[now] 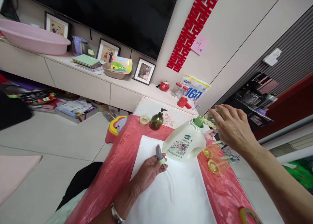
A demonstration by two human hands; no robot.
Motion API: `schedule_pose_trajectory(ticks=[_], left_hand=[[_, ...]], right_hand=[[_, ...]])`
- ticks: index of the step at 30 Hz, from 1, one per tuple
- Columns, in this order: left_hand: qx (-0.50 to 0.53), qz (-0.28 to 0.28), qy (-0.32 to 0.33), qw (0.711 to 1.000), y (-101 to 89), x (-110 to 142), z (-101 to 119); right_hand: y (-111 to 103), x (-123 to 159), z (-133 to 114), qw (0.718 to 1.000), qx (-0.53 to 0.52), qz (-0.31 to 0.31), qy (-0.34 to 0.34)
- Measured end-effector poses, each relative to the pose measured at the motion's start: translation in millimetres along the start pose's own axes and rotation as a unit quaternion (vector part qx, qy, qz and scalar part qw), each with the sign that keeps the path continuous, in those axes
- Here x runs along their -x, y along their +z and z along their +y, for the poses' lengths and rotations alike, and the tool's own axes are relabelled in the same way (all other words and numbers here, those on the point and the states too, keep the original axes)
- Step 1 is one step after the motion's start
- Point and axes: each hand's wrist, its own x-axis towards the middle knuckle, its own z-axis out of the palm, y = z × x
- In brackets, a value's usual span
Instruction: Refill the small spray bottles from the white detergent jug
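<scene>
My left hand pinches a pump head with a grey top, a pale green collar and a thin clear tube hanging down. My right hand is wrapped round a clear bottle, tilted so its neck meets the mouth of a detergent jug. The pale jug stands upright on a white mat, its green inner spout showing. Most of the clear bottle is hidden behind my right fingers. Behind the mat are a dark green pump bottle and a small pale green cap.
A red plastic cover drapes the table. Clear bottles with yellow bases lie at the right, near a roll of tape. Farther back, red lids and a blue-and-white bag sit by the cabinet. A stool stands left.
</scene>
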Motion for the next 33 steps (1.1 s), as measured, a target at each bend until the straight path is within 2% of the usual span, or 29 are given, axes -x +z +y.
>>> schedule_pose_trajectory(ticks=[10,27,33], left_hand=[[-0.017,0.02,-0.006,1.0,1.0,1.0,1.9],[-0.003,0.013,-0.005,1.0,4.8,2.9,5.1],[0.002,0.016,-0.004,1.0,5.5,3.0,5.6]], right_hand=[[-6.8,-3.2,0.7,1.0,0.006,0.014,-0.01],[-10.1,-5.3,-0.4,0.999,0.033,-0.001,-0.018],[-12.6,-5.7,-0.3,0.999,0.038,0.018,-0.022]])
